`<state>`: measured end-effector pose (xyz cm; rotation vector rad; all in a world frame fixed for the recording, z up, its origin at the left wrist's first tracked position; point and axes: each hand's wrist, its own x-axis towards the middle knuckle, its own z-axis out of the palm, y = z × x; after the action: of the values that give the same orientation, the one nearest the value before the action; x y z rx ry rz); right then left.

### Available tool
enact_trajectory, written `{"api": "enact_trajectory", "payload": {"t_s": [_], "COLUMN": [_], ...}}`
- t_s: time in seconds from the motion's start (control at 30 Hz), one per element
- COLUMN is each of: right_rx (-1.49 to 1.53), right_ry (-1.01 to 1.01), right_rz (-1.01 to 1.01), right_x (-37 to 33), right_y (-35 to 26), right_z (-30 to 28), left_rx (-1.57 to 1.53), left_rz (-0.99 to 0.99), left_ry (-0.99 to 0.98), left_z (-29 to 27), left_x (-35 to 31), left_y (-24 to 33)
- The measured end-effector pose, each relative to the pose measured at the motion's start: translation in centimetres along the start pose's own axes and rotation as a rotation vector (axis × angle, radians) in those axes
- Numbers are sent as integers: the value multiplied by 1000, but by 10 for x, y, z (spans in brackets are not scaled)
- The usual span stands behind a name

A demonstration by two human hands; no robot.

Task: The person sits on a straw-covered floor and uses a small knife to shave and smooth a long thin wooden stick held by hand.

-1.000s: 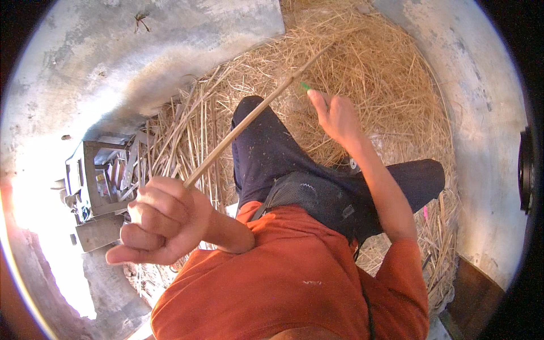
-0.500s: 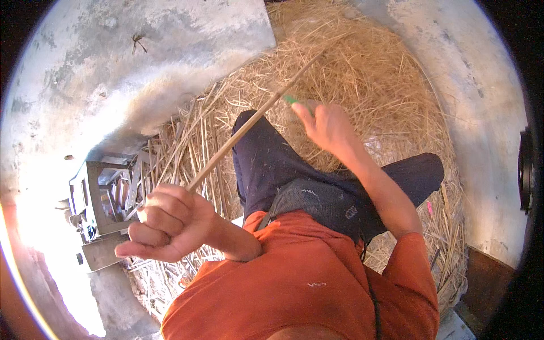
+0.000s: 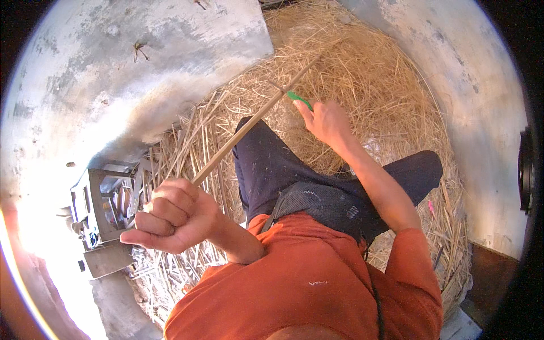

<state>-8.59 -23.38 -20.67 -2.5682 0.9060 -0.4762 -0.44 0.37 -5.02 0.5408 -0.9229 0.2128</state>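
My left hand [image 3: 173,218] is closed around the lower end of a long, pale, straight stick [image 3: 241,134]. From there the stick slants up and right, crossing over my raised knee toward a heap of straw-like shavings [image 3: 368,73]. In my right hand [image 3: 328,124] is a green-handled knife [image 3: 299,100], fingers wrapped round its handle. Its thin blade lies across the stick, beyond the knee. The stick's far end blends into the shavings, so its tip is hard to make out.
Cut stalks [image 3: 181,147] are piled at the left beside a wooden frame [image 3: 105,198] holding small items. A pale, stained wall [image 3: 136,73] curves round on the left, another [image 3: 470,96] on the right. A pink object [image 3: 430,207] lies among stalks at the right.
The knife, blurred before, now shows clearly with its blade on the stick. My right hand has shifted only slightly. My left hand keeps its hold and has moved a little to the right.
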Motion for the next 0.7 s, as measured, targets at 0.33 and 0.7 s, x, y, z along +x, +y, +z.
{"api": "enact_trajectory", "payload": {"t_s": [0.33,0.7], "right_rx": [54,-65], "right_ry": [6,-269], "right_rz": [2,442], "right_x": [3,-7], "right_y": [-11,113], "right_z": [15,29], "left_rx": [-7,-6], "left_rz": [-13,8], "left_ry": [104,56], "left_z": [-11,3], "left_x": [2,-1], "left_y": [0,-2]}}
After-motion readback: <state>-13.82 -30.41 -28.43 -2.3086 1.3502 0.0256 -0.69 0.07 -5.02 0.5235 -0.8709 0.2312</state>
